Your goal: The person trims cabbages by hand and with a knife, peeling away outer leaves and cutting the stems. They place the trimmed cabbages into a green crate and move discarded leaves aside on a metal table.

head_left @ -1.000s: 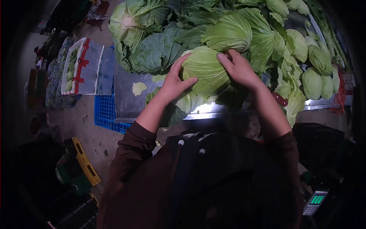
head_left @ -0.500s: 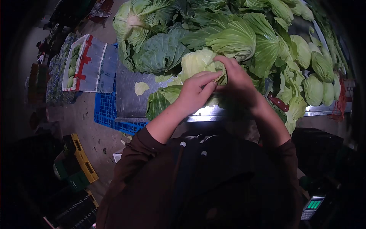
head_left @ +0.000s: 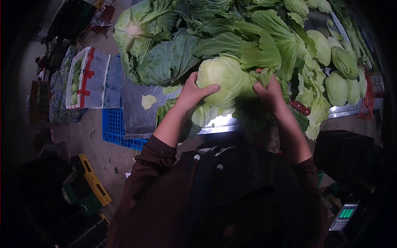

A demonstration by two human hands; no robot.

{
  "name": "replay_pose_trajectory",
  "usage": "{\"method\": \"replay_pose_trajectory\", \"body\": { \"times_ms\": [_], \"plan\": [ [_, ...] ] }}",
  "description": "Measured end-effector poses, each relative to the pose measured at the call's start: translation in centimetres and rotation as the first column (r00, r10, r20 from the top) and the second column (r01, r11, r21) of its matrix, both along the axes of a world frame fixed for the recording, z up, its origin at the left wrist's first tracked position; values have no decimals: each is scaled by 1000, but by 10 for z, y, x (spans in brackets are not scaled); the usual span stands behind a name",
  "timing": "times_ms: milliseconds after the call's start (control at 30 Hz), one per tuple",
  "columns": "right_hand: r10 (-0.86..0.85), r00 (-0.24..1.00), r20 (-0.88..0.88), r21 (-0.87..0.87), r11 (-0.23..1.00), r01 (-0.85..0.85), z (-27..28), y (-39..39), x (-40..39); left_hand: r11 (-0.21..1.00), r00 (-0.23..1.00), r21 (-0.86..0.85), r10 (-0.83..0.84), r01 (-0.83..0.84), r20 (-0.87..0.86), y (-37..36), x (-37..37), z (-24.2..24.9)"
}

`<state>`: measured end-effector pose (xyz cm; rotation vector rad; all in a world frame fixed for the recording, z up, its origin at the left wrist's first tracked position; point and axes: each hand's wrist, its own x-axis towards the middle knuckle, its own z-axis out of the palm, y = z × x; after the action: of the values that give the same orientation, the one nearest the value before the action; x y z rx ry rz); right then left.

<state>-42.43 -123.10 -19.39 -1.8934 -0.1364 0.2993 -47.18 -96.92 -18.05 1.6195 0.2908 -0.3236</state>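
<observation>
A pale green cabbage head (head_left: 223, 78) sits near the front edge of the metal table (head_left: 142, 118). My left hand (head_left: 194, 93) grips its left side, the thumb lying across its surface. To the right of the head, my right hand (head_left: 269, 91) is closed on a green outer leaf (head_left: 264, 77), pinched between thumb and fingers. Loose leaves lie around and under the head. A knife with a red handle (head_left: 300, 108) rests on leaves to the right of my right hand; its blade is mostly hidden.
A dark green cabbage (head_left: 167, 60) and a big leafy one (head_left: 142, 31) stand at the back left. Several trimmed heads (head_left: 337, 91) lie at the right. A white box with red tape (head_left: 93, 78) and a blue crate (head_left: 113, 126) are at the left.
My hands have moved apart. My left hand has shifted left onto the head's side, and my right hand has moved right with a leaf. More of the cabbage head shows.
</observation>
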Motion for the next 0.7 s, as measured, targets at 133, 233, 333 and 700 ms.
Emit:
{"method": "replay_pose_trajectory", "body": {
  "times_ms": [133,233,333,700],
  "plan": [
    [-17,901,432,-86,994,60,-4,4,-11,994,990,-16,106,-105,96,-17,-2,0],
    [29,839,543,-147,987,61,14,9,-14,980,985,-140,152,-139,85,-20,-1,8],
    [32,885,464,-228,970,85,37,3,-10,960,984,-238,165,-146,61,-10,-9,21],
    [193,871,452,-563,819,111,26,10,30,578,969,-812,237,-78,76,47,-64,48]
  ]
}}
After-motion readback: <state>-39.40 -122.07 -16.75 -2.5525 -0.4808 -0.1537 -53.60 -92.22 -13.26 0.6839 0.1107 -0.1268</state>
